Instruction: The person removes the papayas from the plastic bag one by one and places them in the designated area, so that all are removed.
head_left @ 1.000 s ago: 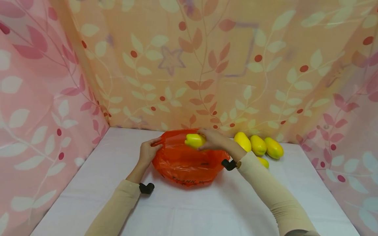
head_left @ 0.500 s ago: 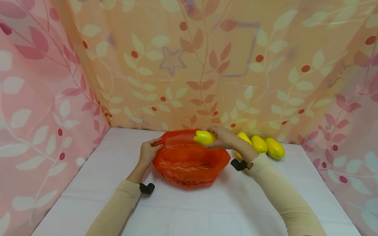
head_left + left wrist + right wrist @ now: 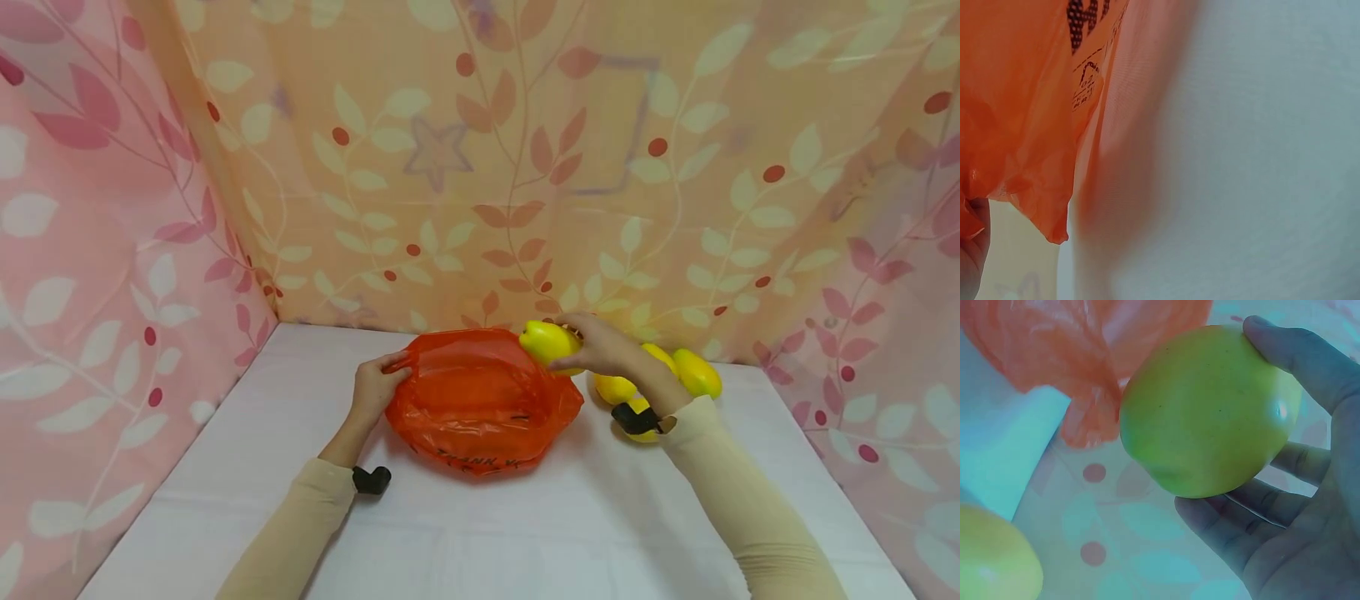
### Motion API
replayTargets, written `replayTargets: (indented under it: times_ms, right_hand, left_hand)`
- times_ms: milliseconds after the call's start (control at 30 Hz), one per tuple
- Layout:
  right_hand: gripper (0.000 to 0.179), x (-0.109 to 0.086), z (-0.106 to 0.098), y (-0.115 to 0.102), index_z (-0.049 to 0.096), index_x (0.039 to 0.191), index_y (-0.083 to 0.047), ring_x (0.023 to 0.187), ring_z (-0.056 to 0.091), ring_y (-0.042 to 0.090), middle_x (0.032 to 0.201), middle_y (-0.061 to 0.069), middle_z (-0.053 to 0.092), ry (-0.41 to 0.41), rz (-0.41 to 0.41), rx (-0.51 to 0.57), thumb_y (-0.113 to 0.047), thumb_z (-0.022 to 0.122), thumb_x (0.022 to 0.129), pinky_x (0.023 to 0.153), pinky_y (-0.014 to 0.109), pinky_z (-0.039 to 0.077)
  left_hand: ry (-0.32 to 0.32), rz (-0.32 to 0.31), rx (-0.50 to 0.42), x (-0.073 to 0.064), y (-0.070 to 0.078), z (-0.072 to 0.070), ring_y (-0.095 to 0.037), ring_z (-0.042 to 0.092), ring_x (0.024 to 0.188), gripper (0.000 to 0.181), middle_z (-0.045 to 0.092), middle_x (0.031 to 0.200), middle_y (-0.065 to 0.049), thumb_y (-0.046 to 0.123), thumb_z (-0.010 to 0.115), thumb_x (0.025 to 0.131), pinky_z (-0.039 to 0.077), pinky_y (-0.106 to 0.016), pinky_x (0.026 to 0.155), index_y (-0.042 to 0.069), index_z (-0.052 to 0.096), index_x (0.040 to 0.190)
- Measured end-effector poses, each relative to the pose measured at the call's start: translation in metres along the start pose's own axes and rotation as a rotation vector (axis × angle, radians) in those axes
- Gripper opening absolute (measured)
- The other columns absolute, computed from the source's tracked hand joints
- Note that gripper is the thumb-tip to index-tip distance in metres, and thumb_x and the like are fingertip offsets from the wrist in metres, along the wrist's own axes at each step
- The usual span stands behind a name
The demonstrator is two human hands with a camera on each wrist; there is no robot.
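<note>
An orange-red plastic bag with dark lettering lies with its mouth spread wide. At its left side my left hand pinches the handle edge; the left wrist view shows only part of that hand beside the hanging bag wall. My right hand holds a smooth yellow mango over the bag's right rim. In the right wrist view the thumb lies on one side of the mango and the fingers curl under the other.
Several more yellow mangoes sit at the back right, partly behind my right wrist and its black camera mount. One mango shows at the right wrist view's lower left. A floral curtain borders the white table.
My right hand has moved to the right with the mango, from over the bag's middle to its right rim. The left hand and the bag stay in place.
</note>
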State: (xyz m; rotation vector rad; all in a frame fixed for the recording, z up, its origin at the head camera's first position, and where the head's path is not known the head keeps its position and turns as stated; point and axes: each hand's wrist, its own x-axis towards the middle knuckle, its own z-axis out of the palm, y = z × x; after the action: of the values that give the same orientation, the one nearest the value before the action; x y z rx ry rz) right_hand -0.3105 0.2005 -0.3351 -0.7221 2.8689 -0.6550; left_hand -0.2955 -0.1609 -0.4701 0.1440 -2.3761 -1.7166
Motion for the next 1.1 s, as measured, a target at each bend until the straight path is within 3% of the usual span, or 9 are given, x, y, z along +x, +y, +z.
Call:
replayTargets:
  times_ms: [133, 367, 633, 867, 1100]
  right_hand:
    - [0.065, -0.006, -0.005, 0.008, 0.056, 0.129, -0.011, 0.101, 0.057, 0.026, 0.118, 0.009, 0.062, 0.022, -0.001, 0.003, -0.039, 0.082, 0.077, 0.088, 0.042, 0.051]
    - [0.067, -0.017, -0.015, 0.017, 0.054, 0.131, -0.011, 0.098, 0.057, 0.027, 0.116, 0.01, 0.063, 0.043, 0.051, 0.035, -0.04, 0.081, 0.078, 0.087, 0.042, 0.051]
    - [0.073, -0.031, -0.023, 0.028, 0.051, 0.138, -0.01, 0.101, 0.056, 0.028, 0.121, 0.011, 0.061, 0.063, 0.078, 0.063, -0.04, 0.08, 0.079, 0.088, 0.042, 0.051]
    - [0.069, -0.048, -0.025, 0.044, 0.055, 0.133, -0.01, 0.097, 0.058, 0.027, 0.114, 0.012, 0.064, 0.088, 0.113, 0.02, -0.045, 0.079, 0.078, 0.083, 0.039, 0.049]
    - [0.076, -0.062, -0.027, 0.06, 0.05, 0.136, -0.009, 0.102, 0.055, 0.029, 0.119, 0.014, 0.061, 0.088, 0.193, 0.024, -0.051, 0.076, 0.079, 0.082, 0.038, 0.05]
  left_hand:
    - [0.003, 0.0, -0.005, 0.002, 0.001, 0.002, -0.03, 0.059, 0.122, 0.035, 0.067, 0.123, -0.019, 0.006, 0.07, 0.086, 0.05, -0.044, 0.101, 0.001, 0.068, 0.121]
    - [-0.002, 0.001, -0.005, 0.009, 0.004, 0.002, -0.03, 0.058, 0.124, 0.035, 0.067, 0.124, -0.018, 0.008, 0.069, 0.088, 0.049, -0.042, 0.102, 0.002, 0.068, 0.122]
    - [0.016, -0.019, -0.008, 0.008, 0.007, 0.0, -0.028, 0.062, 0.119, 0.035, 0.068, 0.12, -0.018, 0.007, 0.071, 0.086, 0.052, -0.037, 0.098, 0.002, 0.069, 0.12]
    - [-0.001, -0.017, 0.004, 0.006, 0.003, 0.001, -0.03, 0.058, 0.123, 0.035, 0.066, 0.123, -0.019, 0.006, 0.07, 0.087, 0.049, -0.043, 0.102, 0.001, 0.068, 0.121]
    - [-0.005, -0.026, -0.009, 0.007, 0.003, -0.002, -0.031, 0.056, 0.124, 0.034, 0.066, 0.124, -0.02, 0.007, 0.07, 0.087, 0.048, -0.044, 0.103, 0.0, 0.068, 0.121]
